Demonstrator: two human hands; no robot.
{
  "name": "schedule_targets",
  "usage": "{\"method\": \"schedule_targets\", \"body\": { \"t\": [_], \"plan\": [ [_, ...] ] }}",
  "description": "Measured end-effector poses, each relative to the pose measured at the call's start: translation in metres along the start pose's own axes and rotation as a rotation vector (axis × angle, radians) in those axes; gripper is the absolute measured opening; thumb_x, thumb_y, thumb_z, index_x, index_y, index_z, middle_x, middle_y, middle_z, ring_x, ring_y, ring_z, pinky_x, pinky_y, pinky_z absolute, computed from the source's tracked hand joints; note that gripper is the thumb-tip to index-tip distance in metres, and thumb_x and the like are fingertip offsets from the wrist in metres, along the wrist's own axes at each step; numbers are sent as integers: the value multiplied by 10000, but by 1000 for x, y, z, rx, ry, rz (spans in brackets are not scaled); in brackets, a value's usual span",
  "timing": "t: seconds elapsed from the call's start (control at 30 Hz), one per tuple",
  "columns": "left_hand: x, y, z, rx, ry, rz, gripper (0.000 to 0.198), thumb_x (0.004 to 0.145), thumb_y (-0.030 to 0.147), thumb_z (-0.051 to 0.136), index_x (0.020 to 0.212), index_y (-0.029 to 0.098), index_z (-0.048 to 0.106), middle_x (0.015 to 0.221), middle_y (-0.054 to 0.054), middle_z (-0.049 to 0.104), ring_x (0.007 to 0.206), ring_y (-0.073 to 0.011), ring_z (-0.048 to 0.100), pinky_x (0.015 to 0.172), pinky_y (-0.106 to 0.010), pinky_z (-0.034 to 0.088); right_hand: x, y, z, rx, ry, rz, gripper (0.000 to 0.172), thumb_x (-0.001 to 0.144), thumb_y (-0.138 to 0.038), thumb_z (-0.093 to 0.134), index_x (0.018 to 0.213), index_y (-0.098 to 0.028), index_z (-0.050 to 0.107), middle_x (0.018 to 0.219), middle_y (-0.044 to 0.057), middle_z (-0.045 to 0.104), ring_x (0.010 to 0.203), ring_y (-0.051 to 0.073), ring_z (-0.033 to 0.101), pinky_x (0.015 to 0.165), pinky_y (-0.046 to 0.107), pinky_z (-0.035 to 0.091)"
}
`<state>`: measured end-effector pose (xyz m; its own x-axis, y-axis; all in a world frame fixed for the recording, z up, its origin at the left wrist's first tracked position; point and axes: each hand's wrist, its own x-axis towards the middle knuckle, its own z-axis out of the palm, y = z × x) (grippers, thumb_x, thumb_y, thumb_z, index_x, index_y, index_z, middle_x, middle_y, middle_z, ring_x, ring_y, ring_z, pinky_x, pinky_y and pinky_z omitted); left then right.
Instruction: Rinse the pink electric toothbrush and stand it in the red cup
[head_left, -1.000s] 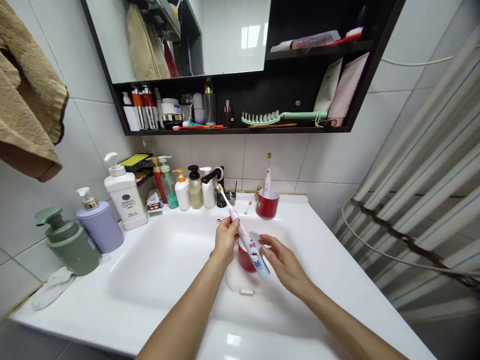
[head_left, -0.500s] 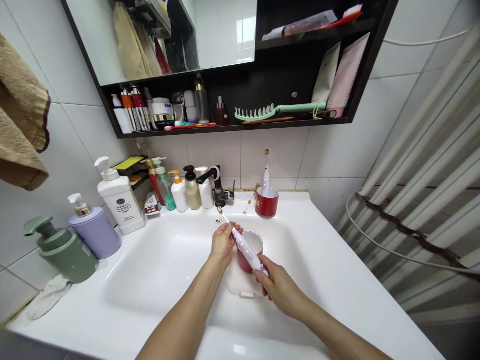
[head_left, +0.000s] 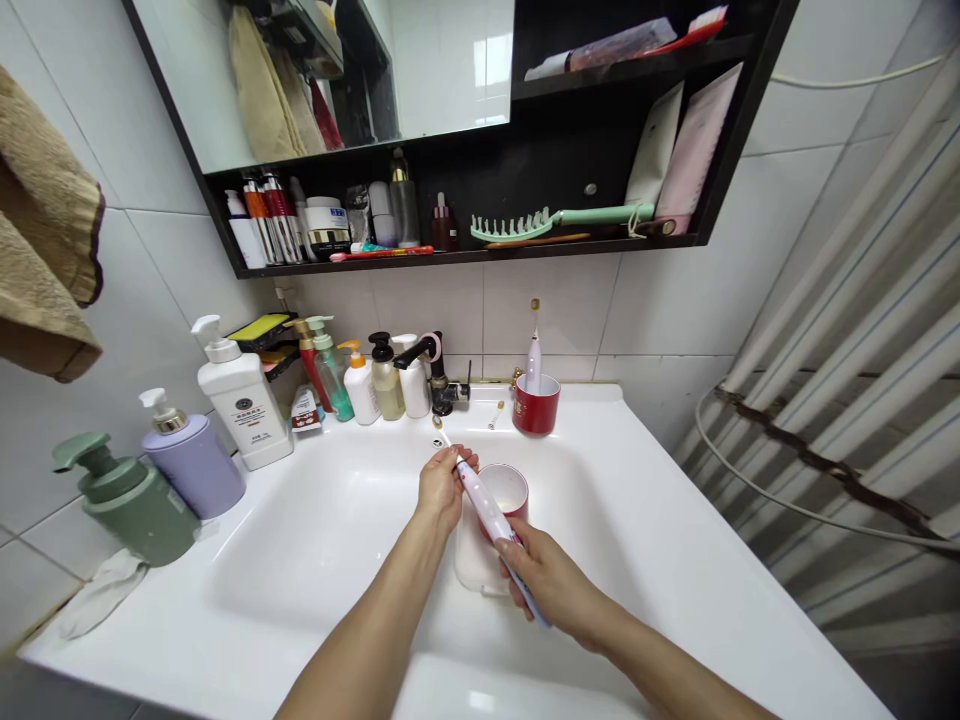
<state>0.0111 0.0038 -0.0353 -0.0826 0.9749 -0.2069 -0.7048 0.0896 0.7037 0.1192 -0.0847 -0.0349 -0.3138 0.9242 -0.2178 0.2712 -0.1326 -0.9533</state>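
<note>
A white and pale pink electric toothbrush slants over the sink, its brush head pointing up and away from me. My right hand is closed round the handle, whose bluish lower end pokes out below it. Near the neck, just under the brush head, my left hand pinches the brush with its fingertips. Behind the handle a red cup with a white inside stands partly hidden. It sits on a whitish flat box in the basin.
On the sink's back ledge stand another red cup holding a second electric toothbrush, a loose brush head and a black faucet. Pump bottles line the left side. A dark cabinet overhangs the sink.
The toothbrush has shifted slightly left, and its lower end now extends past my right hand. My right hand has moved a little lower. My left hand keeps its pinch near the neck.
</note>
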Motion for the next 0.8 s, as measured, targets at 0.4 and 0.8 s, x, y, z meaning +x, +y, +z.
{"method": "schedule_targets", "body": {
  "t": [0.4,0.8],
  "plan": [
    [6,3,-3,77,73,4,77,664,79,414,619,106,469,531,-27,520,488,-94,531,541,-226,443,0,11,-5,-68,16,37,187,728,-317,263,785,-177,373,628,-27,403,384,34,394,303,145,305],
    [98,-6,30,879,136,43,222,535,44,529,379,162,425,346,9,434,542,-150,536,533,-226,386,-3,6,-13,50,66,-61,220,717,-382,304,759,-178,375,630,-27,410,388,31,390,317,144,296]
  ]
}}
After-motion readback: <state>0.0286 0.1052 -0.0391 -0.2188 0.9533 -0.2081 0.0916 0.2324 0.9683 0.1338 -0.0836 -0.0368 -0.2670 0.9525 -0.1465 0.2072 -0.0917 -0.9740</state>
